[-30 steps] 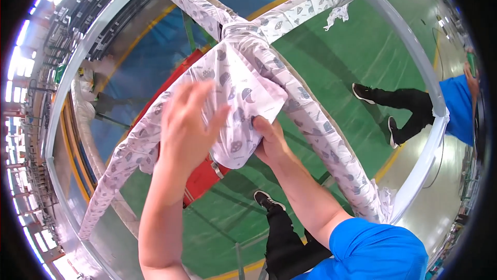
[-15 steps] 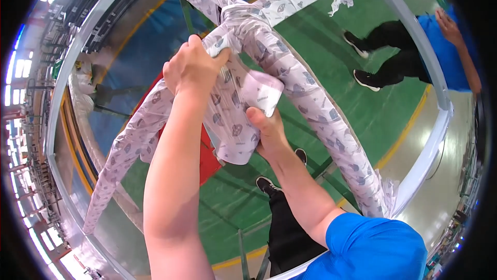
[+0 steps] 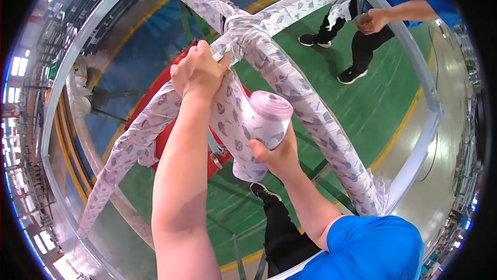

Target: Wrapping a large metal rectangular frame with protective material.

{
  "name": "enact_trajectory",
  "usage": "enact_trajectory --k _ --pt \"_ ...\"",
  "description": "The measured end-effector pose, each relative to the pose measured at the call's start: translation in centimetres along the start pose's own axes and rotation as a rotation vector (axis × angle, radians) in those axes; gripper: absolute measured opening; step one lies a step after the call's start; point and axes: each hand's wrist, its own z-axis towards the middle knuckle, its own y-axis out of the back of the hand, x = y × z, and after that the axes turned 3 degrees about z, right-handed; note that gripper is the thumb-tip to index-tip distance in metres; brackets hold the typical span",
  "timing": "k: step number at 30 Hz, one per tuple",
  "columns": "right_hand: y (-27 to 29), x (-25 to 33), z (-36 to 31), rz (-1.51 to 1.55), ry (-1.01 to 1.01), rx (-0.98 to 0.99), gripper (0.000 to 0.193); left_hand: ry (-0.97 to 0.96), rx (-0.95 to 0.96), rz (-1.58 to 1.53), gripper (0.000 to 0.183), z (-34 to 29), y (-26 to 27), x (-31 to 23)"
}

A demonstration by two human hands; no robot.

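Observation:
A roll of pale pink printed wrapping film [image 3: 268,124] is gripped in my right hand [image 3: 279,153], its coiled end tilted up. From the roll a wide strip of film [image 3: 228,109] runs up to a joint of wrapped bars [image 3: 248,29]. My left hand [image 3: 199,70] is closed round the wrapped bar [image 3: 147,117] on the left, just below that joint. Its thumb presses the film there; part of the bar is hidden behind my hand and forearm. Another wrapped bar [image 3: 305,99] slants down to the right of the roll.
A grey metal frame [image 3: 414,73] curves round both sides. At the upper right, a co-worker's hand [image 3: 374,21] is beside a wrapped bar end with torn film; the other holds something green. Below the bars lie a red object [image 3: 164,140] and green floor [image 3: 321,65].
The roll has tilted, showing its coiled end, and moved slightly down and right with my right hand. My left hand stays near the joint. The co-worker has come to the far right bar's end.

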Motion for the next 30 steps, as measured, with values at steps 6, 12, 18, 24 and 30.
enact_trajectory --k 6,12,18,24,30 --pt "0.5 1.0 -1.2 -0.111 -0.046 -0.085 0.073 -0.054 -0.131 -0.021 0.046 -0.4 -1.2 0.4" --pt "0.3 -2.6 -0.1 0.228 -0.293 -0.044 0.061 -0.140 -0.255 0.006 0.051 -1.0 -2.2 0.8" --pt "1.8 -7.1 0.7 0.418 -0.489 -0.039 0.061 -0.324 -0.449 0.020 0.079 -5.4 -5.2 0.6" --pt "0.0 -9.6 0.7 0.509 -0.512 -0.111 0.060 -0.725 -0.591 -0.140 0.051 -6.1 -8.4 1.3" --pt "0.1 -10.4 2.1 0.461 -0.523 -0.168 0.056 -0.758 -0.548 -0.231 0.051 -5.3 -9.8 0.7"
